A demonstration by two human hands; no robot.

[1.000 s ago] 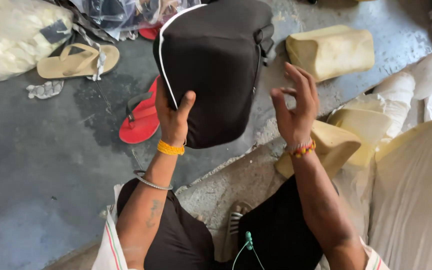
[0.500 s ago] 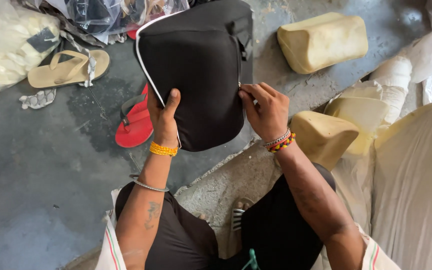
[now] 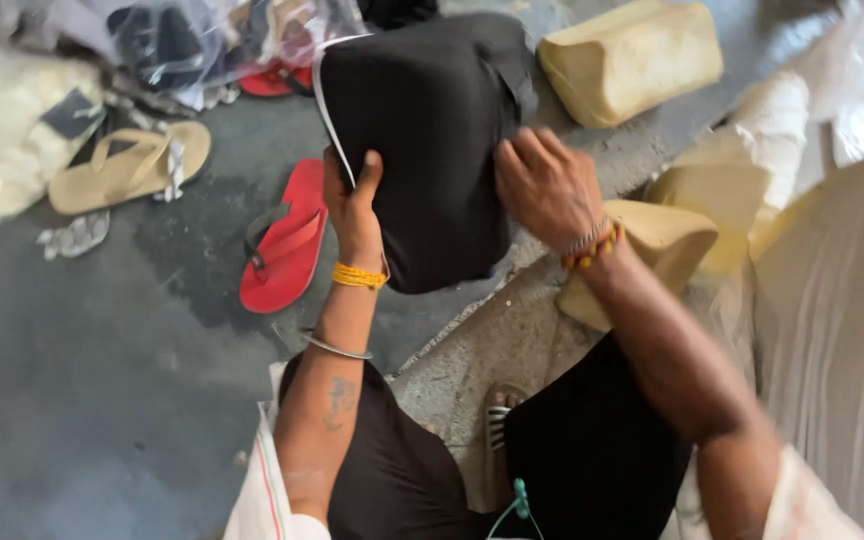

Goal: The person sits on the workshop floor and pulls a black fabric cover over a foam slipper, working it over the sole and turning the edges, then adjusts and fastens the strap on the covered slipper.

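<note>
A: What is the person holding?

B: A black bag (image 3: 432, 150), stuffed and boxy, with a white piped edge. It is being held up over the floor (image 3: 102, 400), just in front of the knees, between both hands.

A: What is different from a moment ago?

B: A second ago the right hand (image 3: 547, 185) was hanging open beside the bag, apart from it. Now it is lying on the bag's right side, its fingers (image 3: 512, 165) curled against the fabric and pressing it. The left hand (image 3: 352, 205) is keeping its place at the near left edge, thumb on the front, clasping the piping.

A: So both hands are on it?

B: Yes, both are gripping the bag now, which is looking steadier and sitting more upright in view.

A: What is lying around?

B: A red sandal (image 3: 287, 245) left of the bag, a tan sandal (image 3: 127, 165) further left, and yellow foam blocks (image 3: 632, 60) to the right.
</note>
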